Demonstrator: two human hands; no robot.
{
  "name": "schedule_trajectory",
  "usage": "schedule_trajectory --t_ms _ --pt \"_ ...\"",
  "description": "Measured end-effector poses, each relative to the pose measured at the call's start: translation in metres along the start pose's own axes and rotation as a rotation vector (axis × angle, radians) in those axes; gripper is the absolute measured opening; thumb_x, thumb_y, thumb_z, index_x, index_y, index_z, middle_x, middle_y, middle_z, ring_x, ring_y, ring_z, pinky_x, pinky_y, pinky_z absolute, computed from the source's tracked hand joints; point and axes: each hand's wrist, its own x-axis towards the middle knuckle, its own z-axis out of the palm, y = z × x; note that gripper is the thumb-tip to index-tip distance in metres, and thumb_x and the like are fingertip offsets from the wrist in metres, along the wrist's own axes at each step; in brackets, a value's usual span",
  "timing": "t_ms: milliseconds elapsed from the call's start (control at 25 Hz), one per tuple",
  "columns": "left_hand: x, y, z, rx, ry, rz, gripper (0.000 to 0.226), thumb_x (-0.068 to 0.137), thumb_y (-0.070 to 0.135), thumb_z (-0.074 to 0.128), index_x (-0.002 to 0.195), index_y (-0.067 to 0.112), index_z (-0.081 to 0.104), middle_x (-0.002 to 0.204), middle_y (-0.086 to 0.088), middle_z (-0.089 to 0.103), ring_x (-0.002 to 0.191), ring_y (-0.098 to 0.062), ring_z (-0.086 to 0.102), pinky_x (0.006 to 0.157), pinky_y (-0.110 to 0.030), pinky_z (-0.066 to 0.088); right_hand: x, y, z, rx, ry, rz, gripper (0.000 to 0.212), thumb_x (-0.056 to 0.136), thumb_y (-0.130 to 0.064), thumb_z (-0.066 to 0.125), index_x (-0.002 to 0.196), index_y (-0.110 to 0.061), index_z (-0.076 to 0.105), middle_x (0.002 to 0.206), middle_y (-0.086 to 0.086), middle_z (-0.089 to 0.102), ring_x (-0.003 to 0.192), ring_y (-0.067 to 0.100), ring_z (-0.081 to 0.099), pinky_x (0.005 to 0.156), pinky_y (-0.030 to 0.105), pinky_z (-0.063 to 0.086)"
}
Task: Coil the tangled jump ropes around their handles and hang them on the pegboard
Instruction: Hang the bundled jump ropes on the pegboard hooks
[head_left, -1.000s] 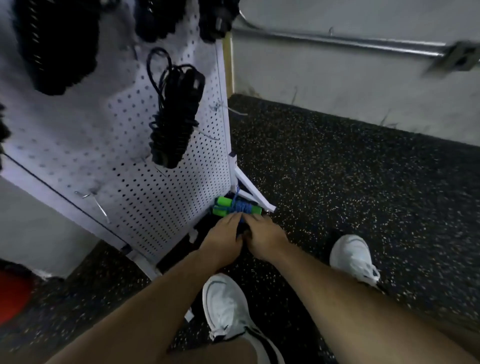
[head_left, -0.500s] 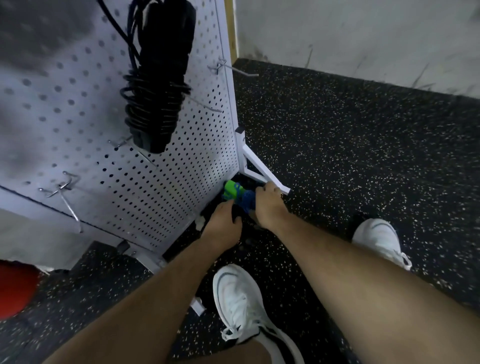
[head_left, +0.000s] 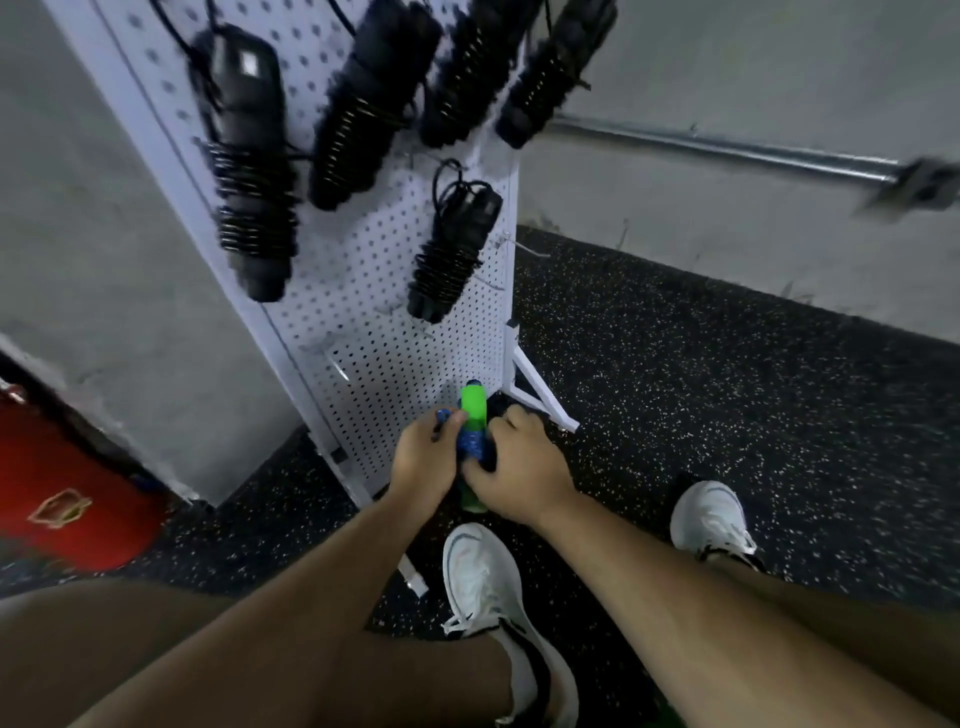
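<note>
**Both hands closed on one green jump rope**

The left hand (head_left: 423, 460) and the right hand (head_left: 524, 467) each have a curled grip on the green-handled jump rope (head_left: 474, 410), low in front of the pegboard (head_left: 384, 338). Its blue cord (head_left: 470, 444) is mostly hidden between the fingers. Five black coiled ropes (head_left: 452, 249) hang on the board, blurred.

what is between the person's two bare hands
In the head view, a green-handled jump rope wrapped with blue cord stands between the left hand and right hand; both grip it.
</note>
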Motion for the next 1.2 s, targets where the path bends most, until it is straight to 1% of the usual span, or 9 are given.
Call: schedule_trajectory --t_ms 160,320,440,600,760,880,960,1040,1200 --pt "-0.033 0.008 -0.053 -0.083 -0.075 0.039 0.033 0.095 0.046 0.057 0.079 0.017 0.063 0.066 -0.002 0.064 0.063 -0.027 0.061 0.067 -0.049 0.054 -0.001 -0.045 -0.036 0.193 0.105 -0.174 0.021 0.090 -0.029 0.063 0.108 -0.017 0.067 0.110 -0.002 0.058 0.110 0.018 0.049 0.094 0.030 0.044" --pt "-0.052 0.026 -0.091 0.036 -0.031 0.109 0.023 0.101 0.026 0.057 0.078 0.021 0.058 0.067 0.001 0.065 0.064 -0.017 0.064 0.065 -0.039 0.057 0.000 -0.082 -0.043 0.395 -0.037 -0.153 0.016 0.094 -0.027 0.065 0.107 -0.028 0.074 0.107 -0.016 0.067 0.110 0.008 0.055 0.096 0.025 0.046" --pt "-0.054 0.029 -0.103 0.001 -0.007 0.157 0.015 0.100 0.013 0.056 0.092 0.023 0.047 0.077 -0.006 0.064 0.069 -0.025 0.062 0.069 -0.050 0.055 0.001 -0.099 -0.042 0.634 -0.147 -0.011 0.014 0.092 -0.022 0.069 0.103 -0.026 0.076 0.098 -0.013 0.073 0.093 0.001 0.066 0.082 0.019 0.051" --pt "-0.057 0.031 -0.112 -0.042 0.080 0.146 0.021 0.098 0.009 0.061 0.088 0.022 0.048 0.079 -0.004 0.064 0.067 -0.017 0.057 0.055 -0.021 0.047 0.008 -0.118 -0.037 0.668 -0.108 0.034 0.005 0.091 -0.024 0.071 0.093 -0.025 0.076 0.088 -0.008 0.072 0.082 0.004 0.066 0.070 0.014 0.049" --pt "-0.048 0.034 -0.125 -0.043 0.179 0.148 0.013 0.097 0.013 0.065 0.088 0.020 0.059 0.085 0.002 0.065 0.076 -0.018 0.061 0.062 -0.026 0.049 0.017 -0.130 -0.030 0.618 -0.033 0.018 0.011 0.095 -0.027 0.066 0.097 -0.019 0.072 0.088 -0.007 0.070 0.082 0.007 0.064 0.072 0.023 0.050" --pt "-0.043 0.036 -0.124 -0.086 0.227 0.150 0.010 0.099 0.012 0.062 0.092 0.019 0.060 0.086 0.005 0.064 0.074 -0.009 0.059 0.055 -0.012 0.044 0.019 -0.133 -0.019 0.530 0.100 -0.036 0.012 0.096 -0.028 0.061 0.096 -0.019 0.069 0.089 -0.006 0.069 0.084 0.011 0.065 0.075 0.033 0.056" --pt "-0.042 0.038 -0.119 -0.125 0.265 0.148 0.013 0.098 0.010 0.061 0.094 0.021 0.056 0.088 0.007 0.062 0.075 -0.006 0.057 0.057 -0.013 0.044 0.022 -0.131 -0.013 0.507 0.168 -0.057 0.012 0.096 -0.028 0.060 0.096 -0.019 0.068 0.090 -0.005 0.069 0.085 0.012 0.065 0.077 0.038 0.057" --pt "-0.038 0.035 -0.115 -0.150 0.297 0.140 0.021 0.095 0.002 0.057 0.095 0.022 0.052 0.090 0.006 0.061 0.078 -0.008 0.058 0.063 -0.022 0.048 0.026 -0.129 -0.010 0.535 0.149 -0.040 0.011 0.097 -0.027 0.059 0.096 -0.020 0.068 0.090 -0.006 0.070 0.085 0.012 0.066 0.077 0.040 0.058" --pt "-0.028 0.028 -0.114 -0.156 0.308 0.161 0.028 0.094 -0.007 0.053 0.097 0.020 0.055 0.092 0.004 0.061 0.077 0.001 0.057 0.061 -0.011 0.047 0.034 -0.133 -0.012 0.586 0.060 0.010 0.011 0.098 -0.023 0.060 0.103 -0.024 0.070 0.094 -0.010 0.071 0.087 0.007 0.068 0.080 0.038 0.059"
